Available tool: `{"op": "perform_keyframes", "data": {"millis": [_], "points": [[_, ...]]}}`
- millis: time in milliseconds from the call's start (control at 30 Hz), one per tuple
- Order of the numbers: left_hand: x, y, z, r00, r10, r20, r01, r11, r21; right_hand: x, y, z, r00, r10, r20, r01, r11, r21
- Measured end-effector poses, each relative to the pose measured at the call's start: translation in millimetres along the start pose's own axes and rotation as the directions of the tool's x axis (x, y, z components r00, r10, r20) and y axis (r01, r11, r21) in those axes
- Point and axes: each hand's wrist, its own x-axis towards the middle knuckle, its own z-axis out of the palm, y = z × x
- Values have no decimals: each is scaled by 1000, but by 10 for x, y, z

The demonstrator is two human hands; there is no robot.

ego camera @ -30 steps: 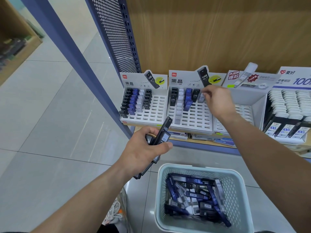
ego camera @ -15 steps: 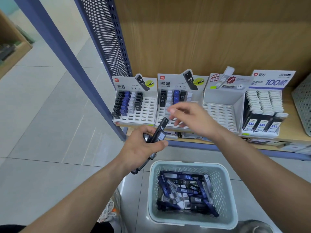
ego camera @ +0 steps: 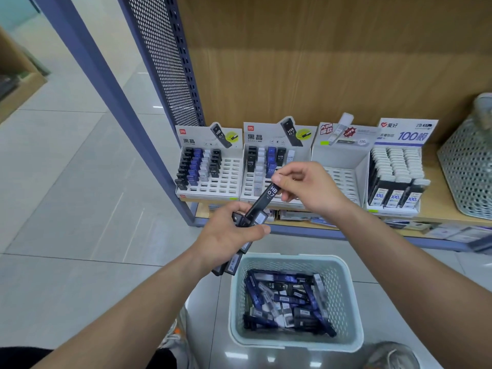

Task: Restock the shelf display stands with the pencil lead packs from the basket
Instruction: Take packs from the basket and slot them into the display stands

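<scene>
Black lead pack (ego camera: 266, 201) being pinched by right hand (ego camera: 308, 186); left hand (ego camera: 229, 235) gripping pack bundle (ego camera: 232, 262); basket (ego camera: 343, 288) sitting at 6 o'clock.

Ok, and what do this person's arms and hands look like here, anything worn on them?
Both forearms are bare up to the frame's edge: no sleeves, gloves or wristbands show. The left hand and right hand carry no visible rings or watch. Dark fabric lies at the bottom edge beside the left arm; whether it is a sleeve cannot be told.
</scene>
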Motion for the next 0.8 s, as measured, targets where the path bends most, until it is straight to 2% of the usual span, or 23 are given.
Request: {"op": "perform_keyframes", "data": {"millis": [200,333,433,633,800], "points": [[25,17,-23,998,-62,8,63,990,-127,78,27,-39,997,-39,-62,37,999,-24],[47,-17,-62,995,-96,-30,92,989,-115,214,82,-91,977,-85,-194,77,996,-50],[54,-70,-129,991,-115,-70,106,986,-129,423,140,-122,954,-128,-271,82,981,-175],[66,-179,-315,981,-120,-155,105,989,-103,937,230,76,951,-231,-205,94,849,-521],[56,-249,-452,975,-109,-193,93,991,-91,1193,346,288,969,-226,-105,93,719,-689]]}}
